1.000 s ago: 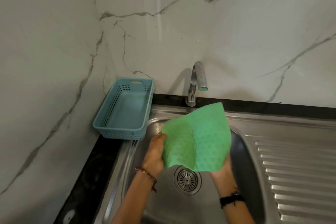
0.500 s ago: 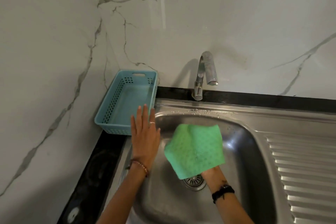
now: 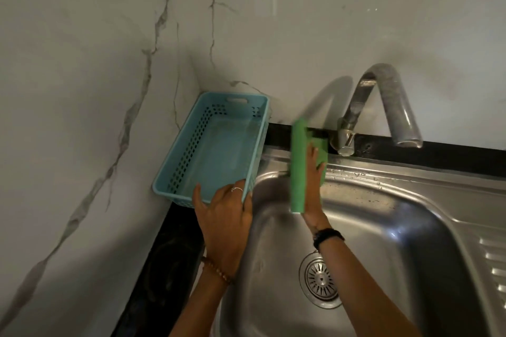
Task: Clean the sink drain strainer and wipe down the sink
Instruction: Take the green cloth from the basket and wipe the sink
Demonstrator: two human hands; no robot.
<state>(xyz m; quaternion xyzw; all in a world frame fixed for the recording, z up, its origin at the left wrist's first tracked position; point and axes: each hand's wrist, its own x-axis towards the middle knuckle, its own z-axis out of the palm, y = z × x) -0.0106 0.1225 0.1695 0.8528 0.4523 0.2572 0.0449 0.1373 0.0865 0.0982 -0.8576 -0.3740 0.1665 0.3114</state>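
My right hand (image 3: 312, 180) presses a green cloth (image 3: 298, 169) flat against the back left rim of the steel sink (image 3: 397, 216), just left of the tap base; part of the cloth hangs folded over the rim. My left hand (image 3: 221, 213) rests on the sink's left edge, its fingers spread and touching the near corner of the light blue basket (image 3: 213, 145). The round metal drain strainer (image 3: 320, 280) sits in the basin floor, below my right wrist and uncovered.
A curved chrome tap (image 3: 383, 107) stands behind the basin. The blue basket sits in the corner against marble walls. A black counter strip (image 3: 169, 254) runs along the sink's left side, and the ribbed drainboard (image 3: 492, 268) lies at the right.
My right hand moved the cloth from above the basin up to the back left rim. My left hand let go of the cloth, then settled by the basket. The camera came closer.
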